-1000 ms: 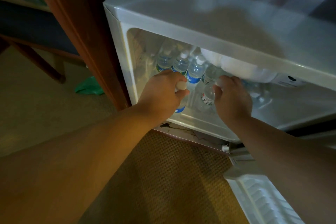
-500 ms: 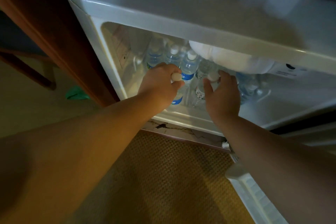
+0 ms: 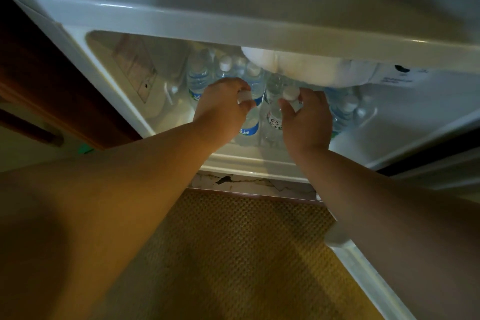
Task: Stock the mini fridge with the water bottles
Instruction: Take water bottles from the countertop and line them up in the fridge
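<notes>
Both hands have stayed on the front two bottles since the earlier frames, while the view has closed in and the mini fridge (image 3: 181, 23) now fills the upper frame. Left hand (image 3: 223, 109): fingers curled round the white-capped neck of the blue-label bottle (image 3: 250, 125), which stands upright on the fridge floor at the front. Right hand (image 3: 309, 122): fingers and thumb curled about the neck of the clear bottle (image 3: 275, 117), just beside the first, its cap showing above the fingertips. Further water bottles (image 3: 200, 78) stand in a row behind, at the back of the compartment; more (image 3: 345, 112) stand to the right, partly hidden by the right hand. A white freezer box (image 3: 298, 70) hangs above them under the fridge top. The open door's (image 3: 363, 267) edge shows at lower right. The fridge stands on a marbled plinth (image 3: 246, 184), fronted by woven tan carpet (image 3: 233, 254). Dark wooden furniture (image 3: 52, 73) adjoins the fridge's left side. Lighting is dim.
</notes>
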`<state>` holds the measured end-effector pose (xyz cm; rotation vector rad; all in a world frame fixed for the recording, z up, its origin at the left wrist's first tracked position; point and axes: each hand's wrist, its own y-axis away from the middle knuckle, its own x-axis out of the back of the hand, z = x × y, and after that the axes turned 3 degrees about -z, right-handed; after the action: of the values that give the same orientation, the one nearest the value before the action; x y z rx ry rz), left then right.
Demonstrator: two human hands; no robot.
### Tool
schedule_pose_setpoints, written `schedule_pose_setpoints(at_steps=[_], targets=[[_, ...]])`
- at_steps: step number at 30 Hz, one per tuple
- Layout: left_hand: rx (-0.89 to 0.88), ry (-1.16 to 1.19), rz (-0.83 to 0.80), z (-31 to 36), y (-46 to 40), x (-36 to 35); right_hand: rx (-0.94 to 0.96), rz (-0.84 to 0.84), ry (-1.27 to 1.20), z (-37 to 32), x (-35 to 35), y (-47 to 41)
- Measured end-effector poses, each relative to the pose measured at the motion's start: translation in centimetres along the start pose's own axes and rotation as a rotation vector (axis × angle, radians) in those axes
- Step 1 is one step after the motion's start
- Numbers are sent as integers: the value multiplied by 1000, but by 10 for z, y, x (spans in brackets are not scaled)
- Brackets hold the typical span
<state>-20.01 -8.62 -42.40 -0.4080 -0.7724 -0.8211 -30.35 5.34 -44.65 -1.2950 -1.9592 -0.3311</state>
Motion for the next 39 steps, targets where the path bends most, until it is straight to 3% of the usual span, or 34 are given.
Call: schedule_pose_setpoints(at_steps=[18, 25, 39], targets=[[93, -38, 42, 27, -20, -18, -65, -52, -55, -11, 12, 16], [146, -143, -34, 26, -19, -17, -122, -86, -89, -5, 12, 30], [211, -14, -36, 22, 5, -11, -188, -202, 114, 20, 27, 96]])
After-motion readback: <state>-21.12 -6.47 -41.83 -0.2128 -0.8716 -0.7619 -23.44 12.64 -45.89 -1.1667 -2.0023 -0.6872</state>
